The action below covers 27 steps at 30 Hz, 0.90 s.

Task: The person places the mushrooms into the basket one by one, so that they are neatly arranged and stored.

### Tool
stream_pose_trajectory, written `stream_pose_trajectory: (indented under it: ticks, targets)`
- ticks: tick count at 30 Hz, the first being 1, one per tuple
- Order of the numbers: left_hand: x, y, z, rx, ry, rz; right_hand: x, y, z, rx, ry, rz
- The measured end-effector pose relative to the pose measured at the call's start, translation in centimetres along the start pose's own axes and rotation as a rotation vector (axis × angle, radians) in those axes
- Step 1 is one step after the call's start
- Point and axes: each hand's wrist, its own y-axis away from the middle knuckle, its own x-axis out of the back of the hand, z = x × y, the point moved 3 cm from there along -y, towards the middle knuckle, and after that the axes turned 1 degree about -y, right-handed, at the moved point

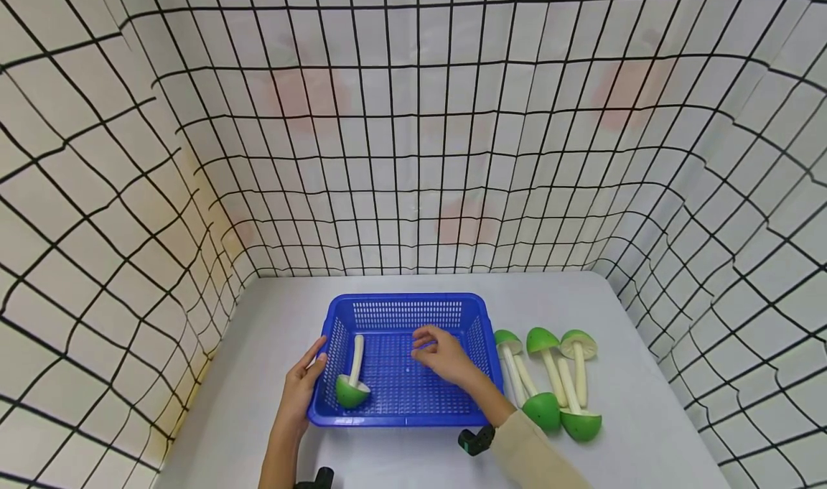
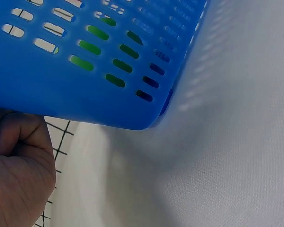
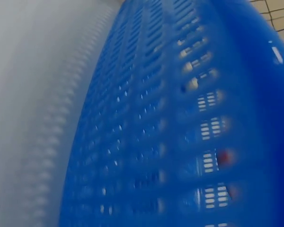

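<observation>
A blue plastic basket [image 1: 405, 421] stands on the white table, with one green-capped mushroom [image 1: 352, 394] lying at its left side. My left hand [image 1: 298, 392] touches the basket's left wall, fingers along the rim; in the left wrist view the hand [image 2: 21, 165] is beside the basket's edge [image 2: 61, 90]. Over the inside of the basket is my right hand [image 1: 446, 360], fingers loosely bent and holding nothing visible. The right wrist view is filled by the basket's wall [image 3: 180, 132], and the hand does not show clearly there.
Several green-capped mushrooms [image 1: 544, 410] with white stems lie on the table [image 1: 633, 403] just right of the basket. White walls covered by black netting [image 1: 400, 130] rise behind and at both sides.
</observation>
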Motion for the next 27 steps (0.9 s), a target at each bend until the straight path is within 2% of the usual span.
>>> stream_pose_trajectory:
  ticks: [8, 17, 22, 27]
  targets:
    - [-0.1, 0.0, 0.0, 0.011, 0.001, 0.002, 2.1, 1.3, -0.6, 0.012, 0.054, 0.023]
    - [-0.2, 0.1, 0.3, 0.010, 0.025, -0.015, 4.4, 2.5, -1.1, 0.007, 0.068, 0.055]
    - [0.1, -0.1, 0.1, 0.016, 0.029, -0.008, 5.9, 3.1, -1.3, 0.028, 0.065, 0.059]
    - [0.1, 0.0, 0.1, 0.019, 0.029, -0.007, 7.0, 3.5, -1.1, 0.016, 0.081, 0.058]
